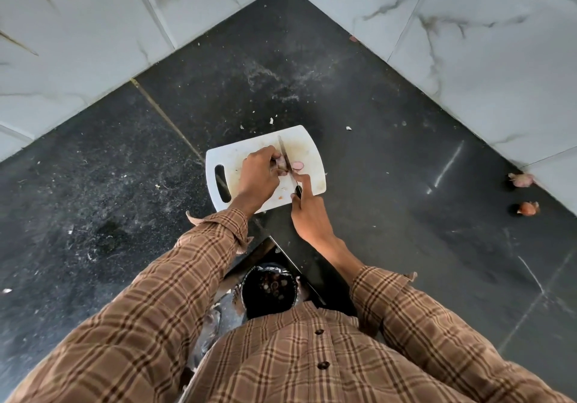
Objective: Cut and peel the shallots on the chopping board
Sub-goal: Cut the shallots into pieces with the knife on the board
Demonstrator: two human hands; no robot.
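- On the dark speckled stone counter point(390, 165), set in a corner of white marble-look wall tiles point(487, 37), lies my white plastic chopping board point(249, 153) with its slot handle turned to my left.
- Below the counter edge, near my body, stands a round dark bin point(269, 290) with bits of peel inside.
- My left hand point(257, 175) rests on the board, fingers curled down and pinching a pinkish shallot point(282, 163) against it.
- My right hand point(307, 212) is wrapped around the dark handle of a slim steel knife point(285, 160), forefinger stretched along its spine; the blade stands just to the right of the held shallot, touching it.
- Just right of the blade lies a cut pink shallot piece point(298, 165), flat on the board.
- Far off to my right, by the wall, sit two more shallots: a pale pink one point(520, 180) and an orange-brown one point(527, 208).
- Small pale peel scraps point(271, 120) dot the counter beyond the board.
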